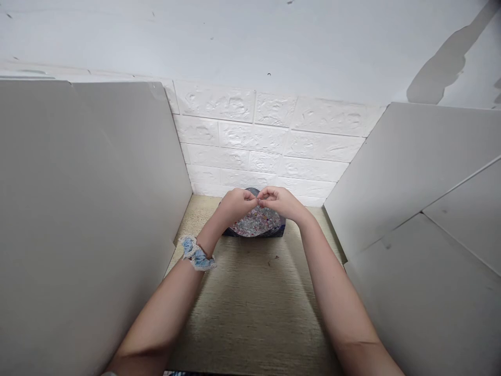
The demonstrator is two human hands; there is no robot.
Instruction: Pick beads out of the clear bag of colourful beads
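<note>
A dark, round-mouthed container [256,222], filled with many small pink, white and clear pieces like beads, stands at the back of the wooden surface. Above it, my left hand [238,203] and my right hand [281,201] meet at the fingertips. Both hands are closed in a pinch. Whatever lies between the fingertips is too small to make out. A light blue scrunchie with white lace [198,254] circles my left wrist.
Behind the container rises a white brick-patterned wall [250,136]. Tall pale panels stand at the left [86,209] and right [415,219]. Small dark specks lie on the wooden surface [250,308] in front of the container.
</note>
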